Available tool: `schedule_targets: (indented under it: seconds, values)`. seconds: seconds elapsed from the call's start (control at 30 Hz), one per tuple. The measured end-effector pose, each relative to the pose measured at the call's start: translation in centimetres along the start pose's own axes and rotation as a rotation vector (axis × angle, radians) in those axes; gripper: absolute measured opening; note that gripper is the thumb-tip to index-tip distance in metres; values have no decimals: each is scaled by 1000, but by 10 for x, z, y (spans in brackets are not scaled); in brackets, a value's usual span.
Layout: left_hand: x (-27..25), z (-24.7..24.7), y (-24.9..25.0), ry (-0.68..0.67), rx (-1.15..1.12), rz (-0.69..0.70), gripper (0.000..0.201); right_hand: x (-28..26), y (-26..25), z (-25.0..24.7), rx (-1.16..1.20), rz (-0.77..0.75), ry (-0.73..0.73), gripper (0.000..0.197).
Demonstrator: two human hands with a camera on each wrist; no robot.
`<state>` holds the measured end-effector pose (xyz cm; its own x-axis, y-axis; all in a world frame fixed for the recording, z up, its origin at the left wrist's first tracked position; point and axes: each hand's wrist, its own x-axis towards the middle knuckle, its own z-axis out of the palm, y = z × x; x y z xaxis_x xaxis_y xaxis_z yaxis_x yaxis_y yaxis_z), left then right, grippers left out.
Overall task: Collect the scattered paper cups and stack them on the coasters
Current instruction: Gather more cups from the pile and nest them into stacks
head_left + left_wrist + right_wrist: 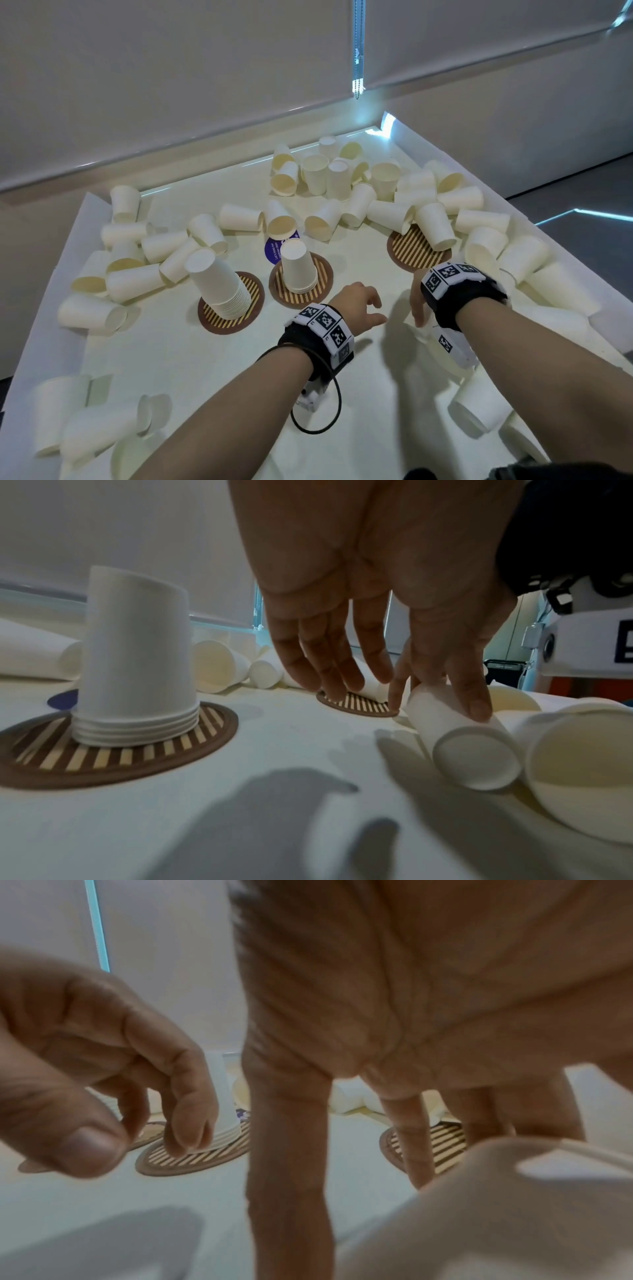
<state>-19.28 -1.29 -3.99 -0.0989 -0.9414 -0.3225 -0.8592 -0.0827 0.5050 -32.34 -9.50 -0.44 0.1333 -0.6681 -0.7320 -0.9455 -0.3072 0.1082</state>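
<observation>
The desk carries three round striped coasters in a row and many white paper cups lying loose around them, most at 12 o'clock, some at 9, 3 and 6 o'clock. The left coaster bears a tall stack of upturned cups, the middle coaster a shorter stack, and the right coaster has one single cup lying tilted on its far edge. The left hand hangs above the bare desk near the middle coaster; its grip is loose and holds nothing, the fingers half curled. The right hand is just beside it at 3 o'clock, and it reaches down on a cup lying on its side. In the left wrist view the thumb lies on top of this cup and a finger touches its far side, so the grip is around the cup.
</observation>
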Motion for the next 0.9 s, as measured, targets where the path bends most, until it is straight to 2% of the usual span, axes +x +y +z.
schedule_targets:
  seconds: [0.07, 0.13, 0.23, 0.37, 0.47, 0.53, 0.6, 0.67, 0.77, 0.83, 0.9]
  values:
    - [-3, 5, -1, 5, -36, -23, 39, 5, 1, 7, 115, 60, 31, 45]
    - [-6, 8, -3, 19, -76, -56, 43, 6, 0, 9, 271, 12, 93, 52]
    - [-10, 8, -6, 49, -166, -123, 54, -4, -2, 3, 636, -70, 162, 41]
    - [-12, 1, -13, 115, -337, -175, 68, -15, -1, -2, 1214, -177, 107, 35]
    - [-13, -5, -11, 167, -571, -186, 61, -25, 5, -3, 1360, -243, 136, 32]
    - [-12, -9, -10, 185, -665, -200, 58, -29, 11, -3, 1274, -218, 137, 26]
    - [-12, -10, -13, 208, -717, -222, 61, -32, 21, 0, 1008, -111, 163, 28]
    - [-13, -9, -16, 215, -780, -256, 65, -34, 32, 4, 718, 23, 176, 39]
    - [-17, -6, -18, 216, -833, -296, 69, -36, 43, 10, 351, 181, 92, 63]
    - [-19, -2, -17, 218, -848, -302, 70, -31, 50, 20, 235, 230, -6, 85]
    - [-21, 2, -15, 209, -858, -304, 70, -14, 59, 35, 209, 233, -10, 96]
